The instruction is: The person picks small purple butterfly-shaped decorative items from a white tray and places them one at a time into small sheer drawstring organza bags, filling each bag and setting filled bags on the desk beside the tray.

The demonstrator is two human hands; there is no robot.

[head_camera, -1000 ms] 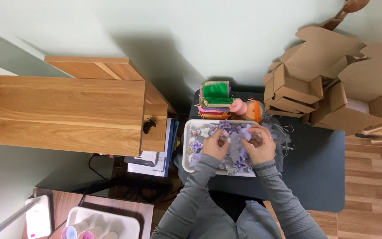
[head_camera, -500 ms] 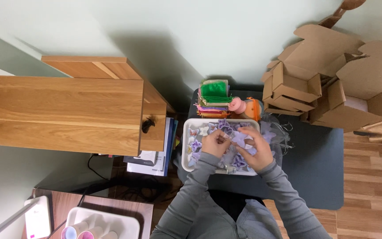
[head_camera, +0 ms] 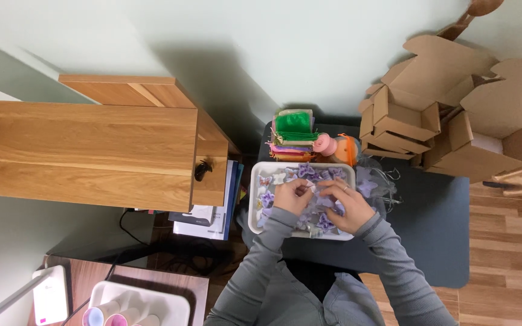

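A white tray (head_camera: 256,205) on a dark table holds several small purple and white butterfly-shaped pieces (head_camera: 307,171). Both my hands are over the tray's middle. My left hand (head_camera: 292,198) pinches a small white piece with its fingertips. My right hand (head_camera: 347,205) meets it from the right, its fingers closed on the same small piece or one beside it. Which piece each hand grips is too small to tell. Grey sleeves cover both arms.
Behind the tray stand a stack of coloured fabric (head_camera: 292,136) and an orange and pink spool (head_camera: 335,148). Open cardboard boxes (head_camera: 430,108) pile up at the back right. A wooden cabinet (head_camera: 86,145) is on the left, with books (head_camera: 212,208) beside it.
My hands have drawn closer together over the tray, the left one moving slightly right. The tray and other objects have stayed put.
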